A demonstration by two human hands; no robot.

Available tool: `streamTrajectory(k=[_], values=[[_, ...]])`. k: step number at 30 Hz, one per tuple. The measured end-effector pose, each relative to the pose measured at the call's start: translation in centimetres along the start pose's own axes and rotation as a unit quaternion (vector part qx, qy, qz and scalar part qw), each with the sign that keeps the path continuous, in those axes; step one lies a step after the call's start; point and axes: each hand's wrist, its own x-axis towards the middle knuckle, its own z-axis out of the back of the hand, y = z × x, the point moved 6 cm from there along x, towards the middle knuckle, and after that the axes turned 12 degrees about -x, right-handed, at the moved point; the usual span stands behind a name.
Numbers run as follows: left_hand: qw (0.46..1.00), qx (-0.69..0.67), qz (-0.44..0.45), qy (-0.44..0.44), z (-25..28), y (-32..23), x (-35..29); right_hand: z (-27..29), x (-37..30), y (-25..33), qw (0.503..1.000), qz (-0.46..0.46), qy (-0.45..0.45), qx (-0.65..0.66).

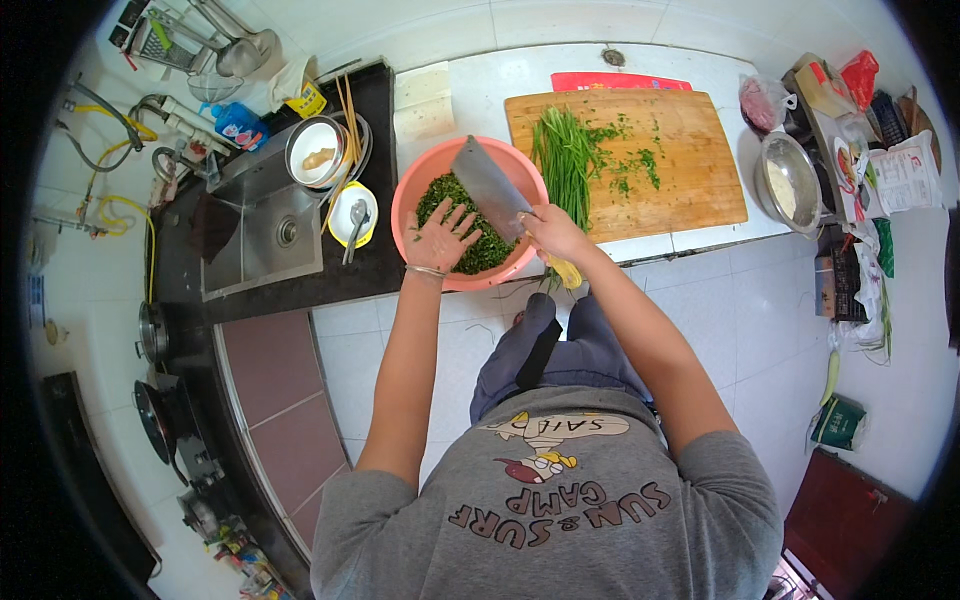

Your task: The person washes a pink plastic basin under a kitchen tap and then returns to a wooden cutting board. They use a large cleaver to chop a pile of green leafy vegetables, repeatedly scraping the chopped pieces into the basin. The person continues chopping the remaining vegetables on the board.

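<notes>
A pink basin point(408, 190) holds chopped green chives point(484, 256) at the counter's front edge. Over it, my right hand point(556, 232) grips a cleaver point(490, 186) by its yellow handle, the broad blade slanting up and left across the basin. My left hand point(440, 240) is over the basin's left side, palm up with the fingers spread, bits of green stuck to it; it holds nothing. Right of the basin lies a bunch of uncut chives point(562, 165) on a wooden cutting board point(690, 185), with chopped bits point(640, 165) scattered beside it.
At left is a steel sink point(262, 255). Beside it stand a bowl point(316, 150) with chopsticks and a small yellow-rimmed bowl point(350, 212) with a spoon. A steel bowl of white contents point(790, 185) stands right of the board. A red board point(620, 82) lies behind.
</notes>
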Motion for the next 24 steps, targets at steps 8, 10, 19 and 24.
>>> streamTrajectory(k=[8,10,19,24], values=[[0.987,0.076,-0.038,-0.139,2.6,-1.0,1.4,-1.4,-1.7,2.4,0.986,0.091,-0.072,-0.119],[0.947,0.25,-0.093,-0.178,2.6,-1.4,1.6,-0.7,-2.6,1.3,0.998,-0.011,-0.018,-0.066],[0.763,0.57,-0.302,0.034,-5.0,8.3,5.2,9.6,-5.2,-8.8,0.962,-0.067,-0.199,0.173],[0.745,0.621,-0.231,0.07,-4.8,18.8,9.7,17.9,-7.4,-17.4,0.927,-0.112,-0.293,0.205]])
